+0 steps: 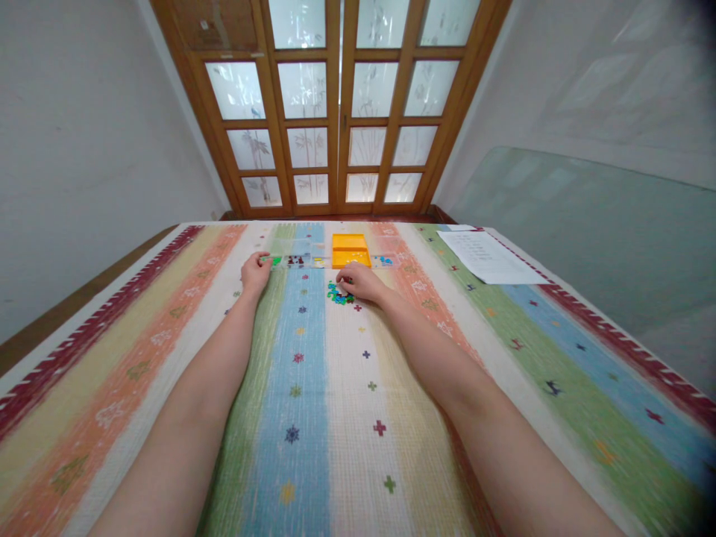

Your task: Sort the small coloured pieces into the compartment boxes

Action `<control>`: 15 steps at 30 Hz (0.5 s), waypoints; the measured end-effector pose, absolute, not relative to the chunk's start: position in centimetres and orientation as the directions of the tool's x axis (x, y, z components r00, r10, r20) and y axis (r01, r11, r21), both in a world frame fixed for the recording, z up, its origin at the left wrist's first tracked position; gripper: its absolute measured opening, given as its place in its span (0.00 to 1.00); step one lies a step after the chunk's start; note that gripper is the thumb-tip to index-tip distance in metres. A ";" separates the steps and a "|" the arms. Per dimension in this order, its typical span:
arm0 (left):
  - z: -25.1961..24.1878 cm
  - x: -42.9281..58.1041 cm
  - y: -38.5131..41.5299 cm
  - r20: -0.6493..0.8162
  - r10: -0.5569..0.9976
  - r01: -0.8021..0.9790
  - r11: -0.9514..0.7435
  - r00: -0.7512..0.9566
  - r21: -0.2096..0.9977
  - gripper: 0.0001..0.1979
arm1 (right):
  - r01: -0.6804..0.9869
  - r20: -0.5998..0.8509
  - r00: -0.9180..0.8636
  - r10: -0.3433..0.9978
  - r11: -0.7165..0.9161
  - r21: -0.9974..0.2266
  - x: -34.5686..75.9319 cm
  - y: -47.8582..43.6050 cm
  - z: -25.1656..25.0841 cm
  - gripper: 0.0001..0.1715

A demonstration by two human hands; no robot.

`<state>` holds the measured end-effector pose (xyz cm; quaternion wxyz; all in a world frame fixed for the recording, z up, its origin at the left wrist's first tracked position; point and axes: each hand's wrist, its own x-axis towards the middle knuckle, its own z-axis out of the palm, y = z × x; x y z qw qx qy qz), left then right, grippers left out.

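Small coloured pieces (335, 296) are heaped before the yellow box (350, 241), seemingly for easy reach by the right hand (362, 283), while the clear box (294, 247) is met at its left end by the left hand (256, 274), finger closure being impossible to tell.

Between the left forearm (206, 403) and the right forearm (475, 403), a broad lane of striped tablecloth (305, 462) ran open from the bottom edge up toward the centre of the frame. At its upper end, right of centre, a small pile of coloured pieces (337, 296) stood in the way, with the right hand (361, 282) over its right side. Just above, the yellow box (350, 241) and the clear tray (294, 246) to its left made a barrier, the left hand (257, 272) closing off the tray's left end. Right of centre, cloth gave passage up to the flat paper sheet (486, 257).
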<state>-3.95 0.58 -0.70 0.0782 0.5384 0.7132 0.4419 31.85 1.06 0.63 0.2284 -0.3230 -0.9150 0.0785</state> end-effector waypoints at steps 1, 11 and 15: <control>-0.8 -3.7 0.6 0.367 0.847 0.707 0.015 -0.385 0.707 0.19 | 0.553 0.367 -0.693 0.621 0.784 -0.282 31.7 0.9 0.6 0.10; -0.9 -0.1 0.0 0.405 0.914 0.807 -0.257 0.024 0.532 0.15 | 0.551 0.357 -0.723 0.591 0.806 -0.219 30.7 0.7 0.3 0.11; -0.5 1.5 -0.5 0.408 0.900 0.813 -0.350 0.153 0.465 0.14 | 0.561 0.362 -0.721 0.590 0.805 -0.195 30.8 0.6 0.4 0.09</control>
